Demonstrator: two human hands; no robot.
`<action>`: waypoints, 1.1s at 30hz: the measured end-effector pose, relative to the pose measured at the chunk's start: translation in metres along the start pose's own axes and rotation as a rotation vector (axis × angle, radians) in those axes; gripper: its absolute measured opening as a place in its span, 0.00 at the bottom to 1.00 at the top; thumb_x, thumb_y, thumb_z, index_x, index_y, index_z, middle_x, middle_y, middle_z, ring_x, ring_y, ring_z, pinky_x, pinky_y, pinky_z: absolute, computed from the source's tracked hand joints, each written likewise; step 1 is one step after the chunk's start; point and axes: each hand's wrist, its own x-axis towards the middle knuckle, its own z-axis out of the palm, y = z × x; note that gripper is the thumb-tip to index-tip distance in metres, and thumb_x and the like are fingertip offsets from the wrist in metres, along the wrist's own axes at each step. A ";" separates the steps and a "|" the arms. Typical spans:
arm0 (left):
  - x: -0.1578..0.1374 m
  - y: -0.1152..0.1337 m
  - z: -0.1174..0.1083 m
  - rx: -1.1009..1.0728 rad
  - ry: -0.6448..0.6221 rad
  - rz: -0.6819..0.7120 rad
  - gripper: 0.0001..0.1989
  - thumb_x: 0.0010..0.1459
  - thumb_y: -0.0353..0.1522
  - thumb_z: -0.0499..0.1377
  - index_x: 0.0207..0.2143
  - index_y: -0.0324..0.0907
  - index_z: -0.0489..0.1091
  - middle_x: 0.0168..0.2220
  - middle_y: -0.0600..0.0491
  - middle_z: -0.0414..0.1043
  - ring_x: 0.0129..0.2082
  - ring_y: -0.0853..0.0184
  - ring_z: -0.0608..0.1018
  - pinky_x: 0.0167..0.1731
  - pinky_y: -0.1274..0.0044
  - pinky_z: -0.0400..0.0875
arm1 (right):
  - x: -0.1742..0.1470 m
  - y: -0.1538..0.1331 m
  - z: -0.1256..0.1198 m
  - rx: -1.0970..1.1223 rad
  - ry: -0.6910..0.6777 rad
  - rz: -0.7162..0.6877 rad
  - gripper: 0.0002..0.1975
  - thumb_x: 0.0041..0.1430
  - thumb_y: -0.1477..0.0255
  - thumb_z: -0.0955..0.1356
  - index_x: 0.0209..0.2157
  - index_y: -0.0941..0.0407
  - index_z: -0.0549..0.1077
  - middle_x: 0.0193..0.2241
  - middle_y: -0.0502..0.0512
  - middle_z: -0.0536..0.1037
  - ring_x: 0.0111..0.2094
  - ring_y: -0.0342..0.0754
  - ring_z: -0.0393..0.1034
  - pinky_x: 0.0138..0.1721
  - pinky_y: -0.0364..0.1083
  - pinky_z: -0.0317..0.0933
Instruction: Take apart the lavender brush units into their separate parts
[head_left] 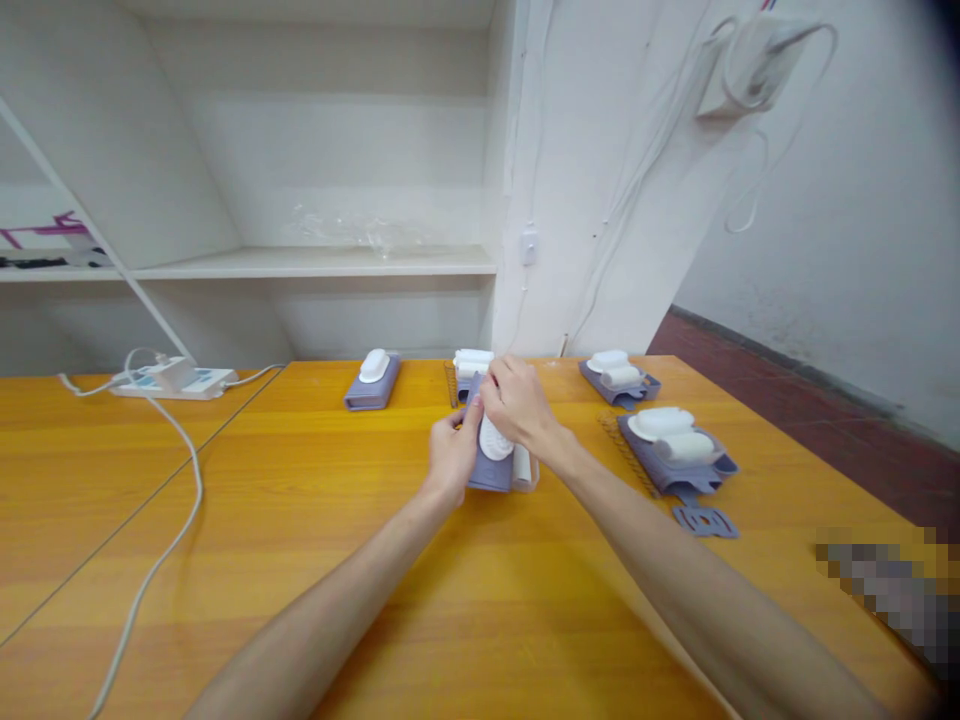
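My left hand [451,455] is closed around the left side of a purple-grey plastic box [491,475], which is held tilted over the table. On its front is a white oval piece [495,442] with a dotted or ridged face. The fingers of my right hand [516,400] are bent together over the oval piece's upper end and hide it. Behind the box's lower right side shows a white roll in a clear cover [523,468]. Just beyond my hands stands another purple-grey unit with white parts [472,362], partly covered by them.
A similar box with a white oval top [373,382] stands to the left. Two units with white rolls [619,378] and a flat purple-grey plate [705,521] lie right. A power strip [176,378] with a trailing cable [196,480] is at far left, below white shelving [322,262].
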 end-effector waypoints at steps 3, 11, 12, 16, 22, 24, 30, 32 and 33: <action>-0.001 -0.003 0.000 0.019 0.027 0.013 0.30 0.49 0.54 0.56 0.31 0.33 0.76 0.29 0.46 0.77 0.27 0.65 0.74 0.24 0.79 0.63 | -0.001 -0.001 -0.001 -0.023 -0.004 -0.001 0.07 0.56 0.74 0.60 0.29 0.58 0.68 0.32 0.59 0.70 0.35 0.51 0.62 0.37 0.47 0.52; 0.000 -0.007 0.001 0.027 0.050 -0.028 0.30 0.47 0.55 0.57 0.29 0.34 0.75 0.26 0.48 0.75 0.25 0.67 0.72 0.21 0.80 0.61 | -0.009 0.001 0.002 -0.024 -0.019 0.013 0.04 0.53 0.75 0.61 0.28 0.58 0.66 0.32 0.57 0.69 0.36 0.50 0.62 0.37 0.46 0.53; 0.000 -0.005 0.000 0.008 0.045 -0.053 0.30 0.47 0.55 0.57 0.29 0.34 0.75 0.25 0.47 0.75 0.24 0.67 0.72 0.21 0.80 0.61 | -0.009 0.001 0.001 -0.014 -0.023 0.003 0.04 0.54 0.73 0.62 0.29 0.58 0.67 0.33 0.58 0.69 0.37 0.50 0.62 0.38 0.46 0.53; -0.005 0.007 -0.010 -0.079 0.011 -0.160 0.30 0.43 0.53 0.61 0.30 0.32 0.74 0.25 0.47 0.75 0.23 0.66 0.73 0.22 0.79 0.63 | -0.008 0.000 -0.007 0.049 -0.108 -0.085 0.09 0.56 0.65 0.64 0.33 0.57 0.68 0.35 0.57 0.69 0.40 0.52 0.62 0.43 0.49 0.56; -0.002 0.025 -0.021 -0.222 0.060 -0.147 0.29 0.45 0.51 0.62 0.36 0.33 0.74 0.30 0.45 0.77 0.28 0.64 0.77 0.27 0.77 0.68 | -0.009 -0.006 -0.018 0.173 -0.263 -0.269 0.40 0.43 0.49 0.70 0.53 0.59 0.62 0.51 0.65 0.64 0.53 0.60 0.57 0.51 0.57 0.54; 0.000 0.028 -0.024 -0.246 0.087 -0.160 0.28 0.46 0.50 0.61 0.37 0.34 0.74 0.33 0.45 0.77 0.30 0.63 0.77 0.29 0.76 0.69 | -0.011 -0.008 -0.016 0.221 -0.282 -0.331 0.54 0.36 0.47 0.72 0.60 0.61 0.53 0.57 0.69 0.58 0.58 0.62 0.50 0.56 0.58 0.49; 0.000 0.033 -0.029 -0.270 0.018 -0.175 0.25 0.50 0.49 0.59 0.42 0.38 0.74 0.39 0.46 0.77 0.34 0.62 0.78 0.32 0.76 0.71 | -0.014 -0.009 -0.005 0.304 -0.334 -0.346 0.67 0.30 0.47 0.74 0.65 0.57 0.38 0.63 0.70 0.44 0.64 0.64 0.34 0.60 0.64 0.30; -0.001 0.035 -0.029 -0.279 0.014 -0.172 0.25 0.50 0.48 0.60 0.42 0.38 0.74 0.39 0.45 0.77 0.35 0.62 0.79 0.33 0.76 0.71 | -0.014 -0.008 -0.003 0.315 -0.341 -0.337 0.68 0.29 0.47 0.75 0.65 0.55 0.37 0.63 0.69 0.43 0.64 0.66 0.30 0.59 0.67 0.26; -0.001 0.036 -0.029 -0.283 0.014 -0.176 0.25 0.49 0.48 0.60 0.42 0.38 0.74 0.40 0.45 0.77 0.35 0.61 0.79 0.33 0.76 0.71 | -0.014 -0.008 -0.003 0.323 -0.339 -0.334 0.68 0.28 0.48 0.75 0.65 0.55 0.37 0.63 0.69 0.43 0.64 0.66 0.29 0.59 0.67 0.25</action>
